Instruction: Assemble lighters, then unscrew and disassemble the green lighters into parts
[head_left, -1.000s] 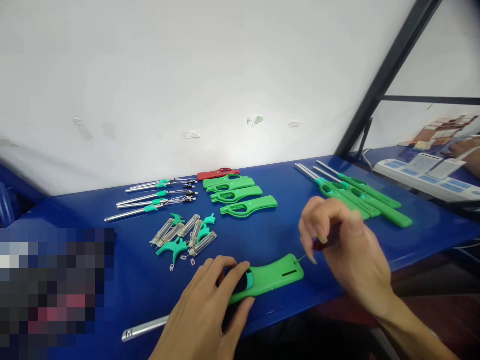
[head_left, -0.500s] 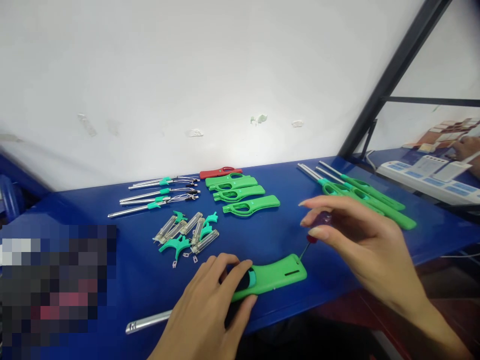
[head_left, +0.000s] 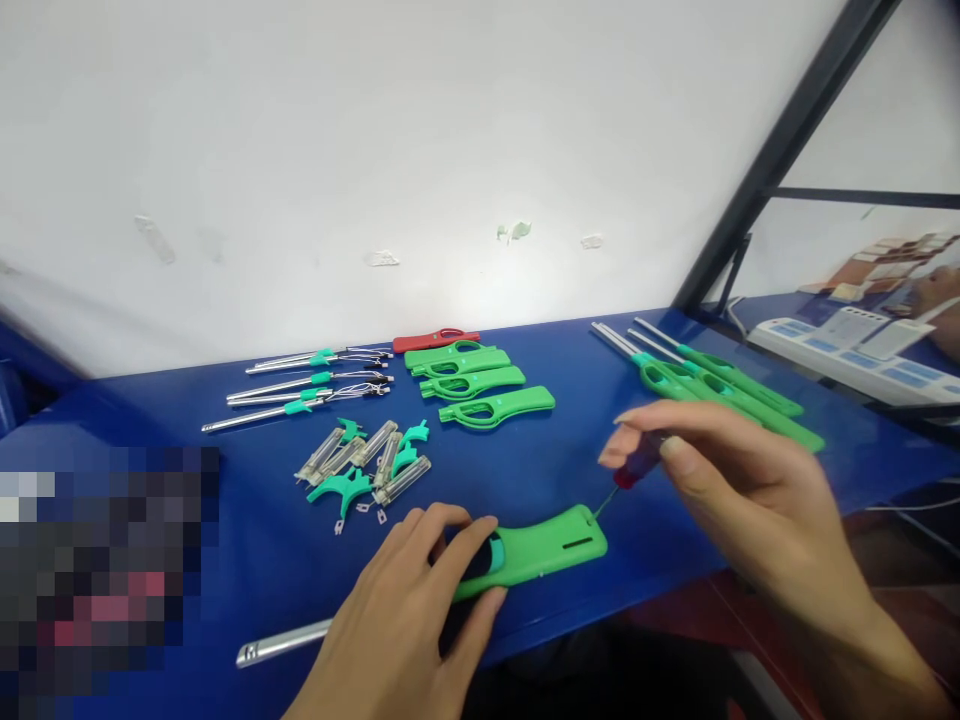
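Under my left hand lies a green lighter with a long silver tube pointing left; my fingers and thumb grip its handle. My right hand pinches the dark red handle of a screwdriver. Its thin shaft slants down, and the tip meets the right end of the green handle, near the corner. Behind my left hand is a loose pile of clear fuel tanks and teal triggers.
Silver tubes with wires lie at the back left. Green handle shells and a red one sit at the back middle. Finished-looking green lighters lie right, near a white power strip. Another person's hand shows far right.
My right fingers have shifted on the screwdriver handle, with the thumb drawn back to the right. The whole view has moved slightly; my left hand keeps its hold.
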